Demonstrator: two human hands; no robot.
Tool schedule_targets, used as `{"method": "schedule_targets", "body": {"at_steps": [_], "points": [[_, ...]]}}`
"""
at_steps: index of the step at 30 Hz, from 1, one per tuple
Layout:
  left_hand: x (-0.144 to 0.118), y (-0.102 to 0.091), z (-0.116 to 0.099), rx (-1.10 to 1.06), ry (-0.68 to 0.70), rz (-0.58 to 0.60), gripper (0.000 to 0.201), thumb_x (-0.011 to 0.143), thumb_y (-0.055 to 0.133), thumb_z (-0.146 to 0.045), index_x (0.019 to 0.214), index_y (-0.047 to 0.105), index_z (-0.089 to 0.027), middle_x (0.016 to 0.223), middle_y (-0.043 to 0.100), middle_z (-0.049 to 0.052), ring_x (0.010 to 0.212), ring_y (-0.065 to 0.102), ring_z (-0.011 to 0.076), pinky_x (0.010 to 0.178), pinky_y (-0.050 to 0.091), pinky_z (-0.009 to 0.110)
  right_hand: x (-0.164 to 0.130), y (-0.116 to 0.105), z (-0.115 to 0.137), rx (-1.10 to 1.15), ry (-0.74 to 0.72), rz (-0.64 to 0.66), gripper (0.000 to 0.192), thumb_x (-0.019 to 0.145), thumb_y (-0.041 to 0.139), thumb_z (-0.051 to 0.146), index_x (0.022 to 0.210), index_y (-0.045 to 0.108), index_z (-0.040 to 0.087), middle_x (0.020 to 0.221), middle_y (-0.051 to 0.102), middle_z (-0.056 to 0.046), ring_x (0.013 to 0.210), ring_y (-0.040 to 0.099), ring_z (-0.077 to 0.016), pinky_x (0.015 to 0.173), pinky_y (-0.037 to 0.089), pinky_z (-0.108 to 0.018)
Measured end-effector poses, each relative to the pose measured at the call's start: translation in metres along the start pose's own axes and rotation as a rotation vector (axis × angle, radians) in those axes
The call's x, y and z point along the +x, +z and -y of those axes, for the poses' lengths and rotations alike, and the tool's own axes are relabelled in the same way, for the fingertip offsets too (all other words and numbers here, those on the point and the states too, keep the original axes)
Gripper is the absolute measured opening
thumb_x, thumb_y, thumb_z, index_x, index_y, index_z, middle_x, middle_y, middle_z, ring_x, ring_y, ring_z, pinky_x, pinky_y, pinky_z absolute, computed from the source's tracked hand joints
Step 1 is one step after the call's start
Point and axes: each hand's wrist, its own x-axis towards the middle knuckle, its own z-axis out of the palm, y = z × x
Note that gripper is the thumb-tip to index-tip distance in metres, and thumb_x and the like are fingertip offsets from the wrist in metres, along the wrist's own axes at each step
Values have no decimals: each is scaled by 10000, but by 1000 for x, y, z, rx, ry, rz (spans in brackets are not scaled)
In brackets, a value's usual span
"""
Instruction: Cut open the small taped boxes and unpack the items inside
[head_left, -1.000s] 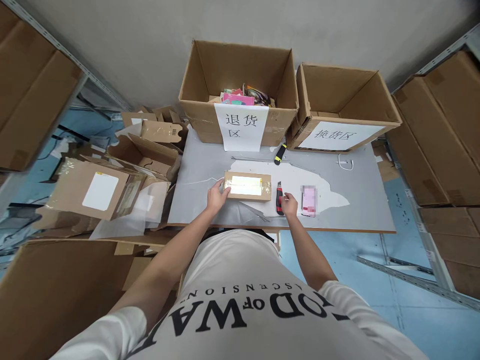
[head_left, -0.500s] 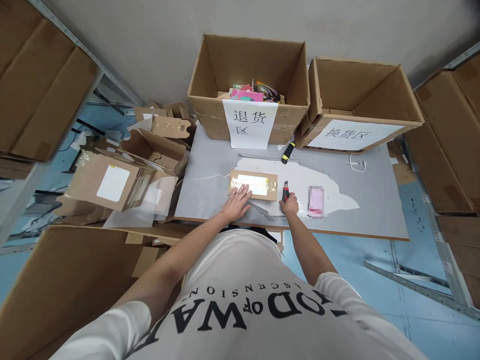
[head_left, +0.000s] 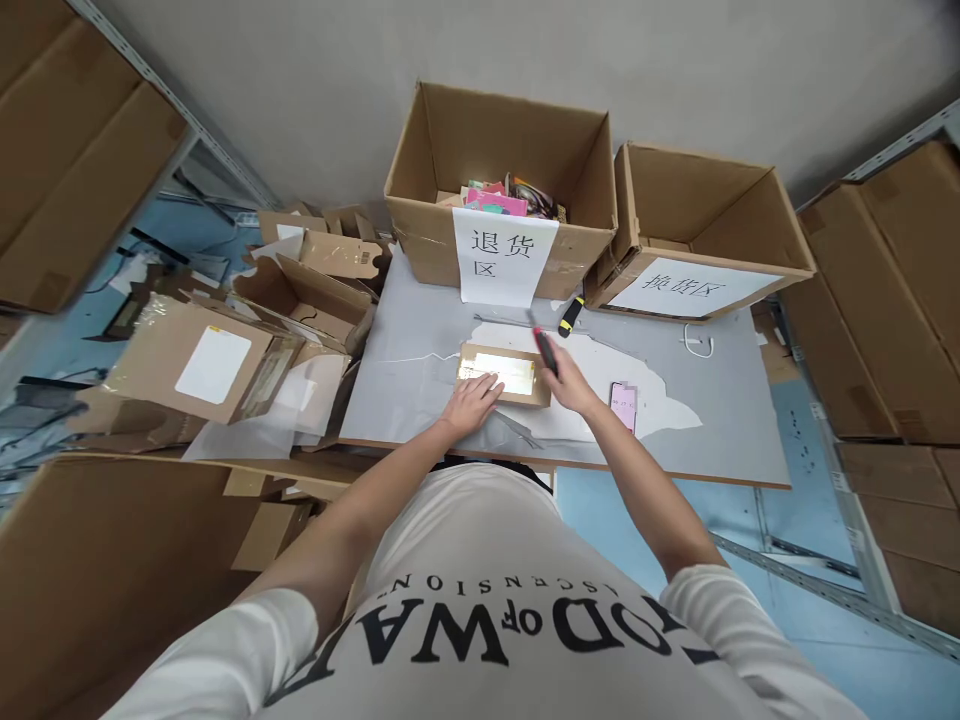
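A: The left hand (head_left: 471,401) lies flat, fingers spread, on the near edge of the small taped parcel (head_left: 504,372), which sits on the table (head_left: 420,345) in front of the person. The right hand (head_left: 568,384) is closed around the red-and-black box cutter (head_left: 546,351), its tip raised above the parcel's right end.

B: What could go wrong?

A: I'd judge the fingers are the risk: they rest close to where the cutter points, so a slip along the glossy tape could run toward them. A deep cut might also mark whatever is inside. The phone (head_left: 622,405) lies just beside the right wrist and could get knocked.

B: And compared with half a second ago?

A: Then the right hand was down on the table gripping the cutter beside the parcel; now it is lifted over it. The left hand has barely shifted.
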Motion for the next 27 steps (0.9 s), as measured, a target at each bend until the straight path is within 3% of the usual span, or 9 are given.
{"method": "schedule_targets", "body": {"at_steps": [4, 8, 18, 27], "points": [[-4, 5, 3, 5, 11, -18, 482, 910, 427, -236, 1388, 411, -183, 1453, 416, 116, 1366, 334, 257, 1091, 291, 441, 25, 8, 33, -111, -205, 282, 578, 918, 384, 217, 1478, 242, 238, 1407, 474, -96, 1255, 476, -245, 1019, 404, -442], [-8, 10, 3, 4, 12, -18, 554, 889, 452, -245, 1430, 347, -180, 1473, 386, 110, 1384, 299, 251, 1122, 244, 437, 42, 19, 38, -238, -249, 445, 548, 932, 421, 236, 1464, 289, 257, 1373, 525, -75, 1202, 541, -223, 963, 447, -365], [-11, 7, -1, -27, -21, 14, 620, 853, 476, -257, 1447, 317, -182, 1484, 369, 116, 1393, 281, 264, 1133, 186, 449, 55, 10, 54, -483, -274, 575, 516, 953, 386, 232, 1458, 299, 299, 1322, 561, -72, 1134, 583, -213, 869, 459, -302], [-8, 3, 0, -49, -41, 35, 594, 846, 463, -236, 1427, 359, -175, 1497, 350, 104, 1417, 224, 254, 1130, 192, 433, 66, 1, 79, -724, -254, 693, 585, 919, 419, 204, 1472, 259, 306, 1240, 582, -111, 936, 660, -227, 733, 460, -282]]}}
